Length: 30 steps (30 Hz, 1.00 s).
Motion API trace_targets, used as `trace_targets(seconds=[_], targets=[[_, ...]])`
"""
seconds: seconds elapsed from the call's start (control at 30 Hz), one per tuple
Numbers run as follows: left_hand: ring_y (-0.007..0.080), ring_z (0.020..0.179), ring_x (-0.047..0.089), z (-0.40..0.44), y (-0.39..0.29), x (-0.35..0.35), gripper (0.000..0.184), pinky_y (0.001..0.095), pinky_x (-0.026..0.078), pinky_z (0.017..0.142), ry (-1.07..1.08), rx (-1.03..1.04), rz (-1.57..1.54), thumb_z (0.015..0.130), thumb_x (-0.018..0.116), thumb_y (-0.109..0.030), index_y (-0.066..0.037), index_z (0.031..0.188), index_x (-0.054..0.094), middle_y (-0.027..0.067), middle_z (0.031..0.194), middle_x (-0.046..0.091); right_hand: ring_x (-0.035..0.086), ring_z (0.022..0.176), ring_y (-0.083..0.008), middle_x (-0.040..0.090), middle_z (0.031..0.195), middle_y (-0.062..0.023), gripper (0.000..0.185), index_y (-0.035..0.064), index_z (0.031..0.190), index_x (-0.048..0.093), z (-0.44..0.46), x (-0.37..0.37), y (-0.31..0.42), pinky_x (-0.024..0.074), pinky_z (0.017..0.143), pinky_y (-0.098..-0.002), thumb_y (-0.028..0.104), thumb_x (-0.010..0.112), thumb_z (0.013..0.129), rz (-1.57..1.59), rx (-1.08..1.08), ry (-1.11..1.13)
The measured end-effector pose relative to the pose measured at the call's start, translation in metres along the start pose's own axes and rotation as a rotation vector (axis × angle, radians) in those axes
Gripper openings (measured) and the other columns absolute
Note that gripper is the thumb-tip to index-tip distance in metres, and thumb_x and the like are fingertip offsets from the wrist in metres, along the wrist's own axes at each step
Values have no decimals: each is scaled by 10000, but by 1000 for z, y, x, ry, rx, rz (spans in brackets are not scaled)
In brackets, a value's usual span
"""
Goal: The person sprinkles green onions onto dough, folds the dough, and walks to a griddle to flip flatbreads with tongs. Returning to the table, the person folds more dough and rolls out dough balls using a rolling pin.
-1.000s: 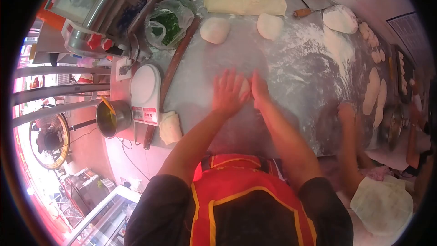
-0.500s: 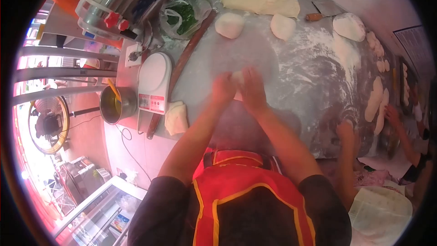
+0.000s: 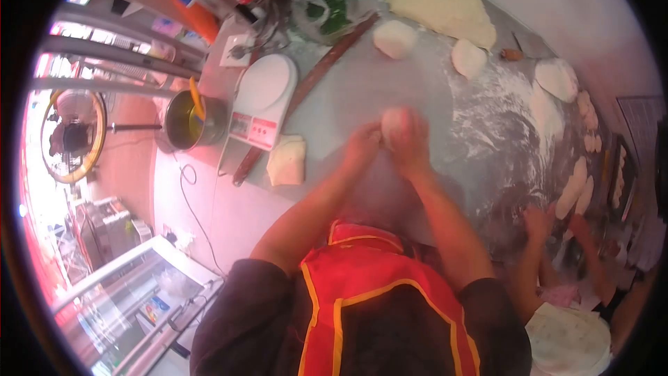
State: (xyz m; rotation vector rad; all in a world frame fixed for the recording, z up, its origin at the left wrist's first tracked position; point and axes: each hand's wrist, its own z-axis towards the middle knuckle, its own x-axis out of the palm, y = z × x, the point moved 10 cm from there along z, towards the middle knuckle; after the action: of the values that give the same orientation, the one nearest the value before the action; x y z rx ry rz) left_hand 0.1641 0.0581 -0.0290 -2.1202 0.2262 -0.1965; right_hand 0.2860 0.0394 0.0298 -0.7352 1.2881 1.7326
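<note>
A small dough piece (image 3: 392, 122) shows between my hands over the grey worktop. My right hand (image 3: 410, 141) is curled round its right side, blurred a little. On its left, my left hand (image 3: 364, 145) is closed, with the fingertips near the dough; what they hold is hidden. Beyond my hands lie two round dough balls, one (image 3: 394, 40) on the left and another (image 3: 469, 58) on the right. Behind them rests a large yellowish dough mass (image 3: 442, 12).
A white scale (image 3: 264, 102), a long rolling pin (image 3: 332, 58), a folded dough piece (image 3: 287, 161) and a metal pot (image 3: 186, 122) are on the left. Loose flour (image 3: 498, 106) covers the right side. Another person's hands (image 3: 539, 223) work at the lower right.
The view has turned, so the worktop items appear tilted and shifted right. My hands, earlier flat with fingers spread, are now curled together round the dough.
</note>
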Motion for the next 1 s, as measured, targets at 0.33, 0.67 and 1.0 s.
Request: trace_targets(seconds=[0.33,0.67,1.0], targets=[[310,875,584,-146,-35,-202,350,416,469,815,-759,517,855,900,616,-196,18,1159,519,182,980,597,313,1333,-444,313,1462,-232,640,53,1431,348,78,19,11,293,1060,-592,243,625,886,-253,-125,68],[97,686,583,-106,7,-210,268,246,456,590,-340,-108,-13,858,706,-207,26,970,635,43,818,646,579,1100,-332,568,1222,-232,561,-34,1354,407,-51,121,133,452,935,-397,247,589,904,1033,676,650],[287,847,660,-102,-102,-47,293,338,540,708,-201,454,675,826,680,-140,-3,1071,598,158,1062,652,612,943,-168,631,1147,-139,518,32,1262,538,-35,3,80,489,783,-308,449,480,960,1015,646,259]])
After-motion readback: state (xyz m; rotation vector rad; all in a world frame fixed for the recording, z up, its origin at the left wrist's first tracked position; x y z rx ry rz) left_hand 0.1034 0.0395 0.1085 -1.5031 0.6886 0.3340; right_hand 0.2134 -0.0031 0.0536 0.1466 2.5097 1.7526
